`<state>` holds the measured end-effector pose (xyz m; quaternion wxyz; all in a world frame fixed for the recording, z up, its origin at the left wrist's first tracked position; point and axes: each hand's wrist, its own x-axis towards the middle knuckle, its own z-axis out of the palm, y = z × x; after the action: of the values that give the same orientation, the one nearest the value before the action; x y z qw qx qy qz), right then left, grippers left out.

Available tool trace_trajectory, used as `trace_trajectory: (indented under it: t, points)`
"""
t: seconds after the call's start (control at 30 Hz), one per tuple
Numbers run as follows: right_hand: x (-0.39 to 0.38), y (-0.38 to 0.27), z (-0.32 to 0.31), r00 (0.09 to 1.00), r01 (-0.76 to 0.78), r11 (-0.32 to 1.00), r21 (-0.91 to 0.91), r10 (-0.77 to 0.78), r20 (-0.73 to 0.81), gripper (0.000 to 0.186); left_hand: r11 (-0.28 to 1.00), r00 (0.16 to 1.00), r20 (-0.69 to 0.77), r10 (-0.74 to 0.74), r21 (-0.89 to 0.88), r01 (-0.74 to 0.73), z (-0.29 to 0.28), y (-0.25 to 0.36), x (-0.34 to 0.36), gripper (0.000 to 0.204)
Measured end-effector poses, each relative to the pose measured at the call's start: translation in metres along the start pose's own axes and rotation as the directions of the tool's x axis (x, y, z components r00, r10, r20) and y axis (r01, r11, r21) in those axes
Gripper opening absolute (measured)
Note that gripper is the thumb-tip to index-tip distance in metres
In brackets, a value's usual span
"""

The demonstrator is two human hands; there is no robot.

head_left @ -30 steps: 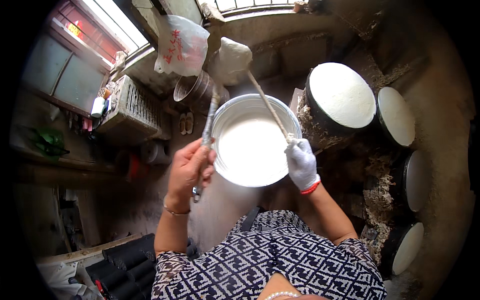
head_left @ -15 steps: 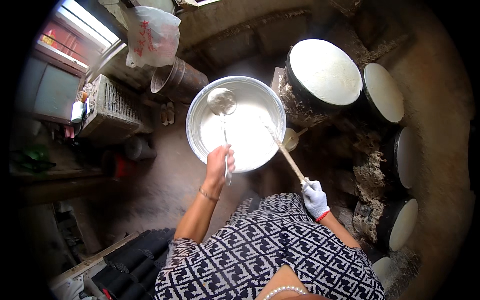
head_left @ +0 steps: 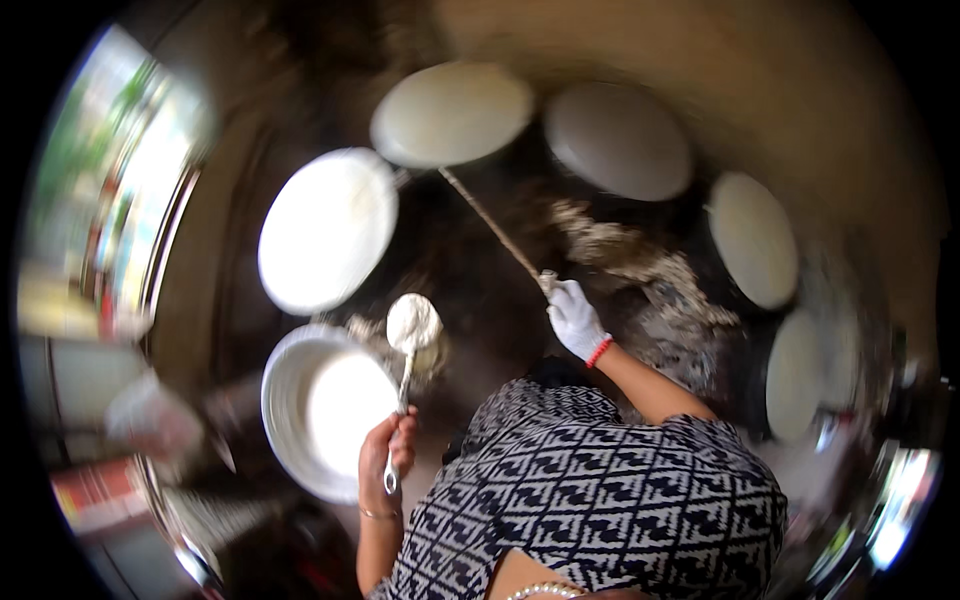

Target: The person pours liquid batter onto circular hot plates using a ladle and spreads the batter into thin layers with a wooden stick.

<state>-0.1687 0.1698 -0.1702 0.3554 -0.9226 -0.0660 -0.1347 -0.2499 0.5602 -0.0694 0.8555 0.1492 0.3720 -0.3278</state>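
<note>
My bare left hand grips the handle of a metal ladle. The ladle's round bowl holds thick white batter and hangs just right of a large pale bucket, which has white liquid in it. In a white glove with a red cuff, my right hand is closed on one end of a long thin wooden stick. The stick's far tip reaches the near edge of a round pan with a whitish surface; whether it touches is too blurred to tell.
Several round pans stand in an arc: a bright white one at left, a greyer one, and a pale one at right. Crusty clumps lie between them. A plastic bag and bright window are at far left.
The view has swung to the right, so the bucket now lies at left. The ladle has come out from over the bucket, full of batter. The stick has left the bucket and extends toward a pan.
</note>
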Motion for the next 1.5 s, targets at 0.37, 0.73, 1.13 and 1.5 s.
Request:
trace_trajectory:
  t: [0.37,0.73,1.13,1.5]
  points:
    - [-0.026,0.257,-0.152,0.637,-0.643,0.756,0.122,0.616,-0.464,0.024,0.739,0.922,0.173,-0.348,0.656,0.156,0.350,-0.105,0.260,0.033]
    - [-0.001,0.252,-0.179,0.621,-0.480,0.803,0.354,0.595,-0.510,0.019,0.135,0.940,0.323,-0.109,0.942,-0.308,0.497,-0.171,0.448,0.021]
    - [0.085,0.210,-0.182,0.686,-0.695,0.712,-0.100,0.615,-0.388,0.027,-0.904,0.611,0.733,-0.300,-0.014,-0.427,0.473,-0.140,0.508,0.022]
    - [0.130,0.212,-0.127,0.500,-0.648,0.723,0.239,0.641,-0.582,0.056,-0.032,0.735,0.673,0.087,0.739,-0.673,0.568,-0.069,0.402,0.019]
